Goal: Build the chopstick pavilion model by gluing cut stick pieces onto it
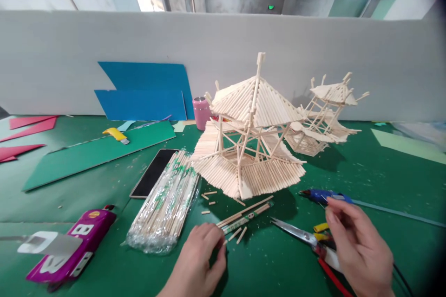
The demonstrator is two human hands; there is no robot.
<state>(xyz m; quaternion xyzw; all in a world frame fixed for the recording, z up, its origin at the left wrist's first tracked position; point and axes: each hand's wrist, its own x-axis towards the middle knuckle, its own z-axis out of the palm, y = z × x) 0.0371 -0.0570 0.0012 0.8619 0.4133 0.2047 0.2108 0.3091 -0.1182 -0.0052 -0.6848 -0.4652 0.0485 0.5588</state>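
Head view: low centre, the left hand curls loosely, fingertips touching the near ends of loose wooden sticks lying below the stick pagoda model. Lower right, the right hand hovers half-closed over scissors, beside a blue glue gun.

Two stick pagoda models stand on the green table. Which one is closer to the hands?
The larger pagoda model, standing mid-table beside the wrapped bundle of sticks, is closer to both hands. The smaller model stands farther back to the right, near the white wall.
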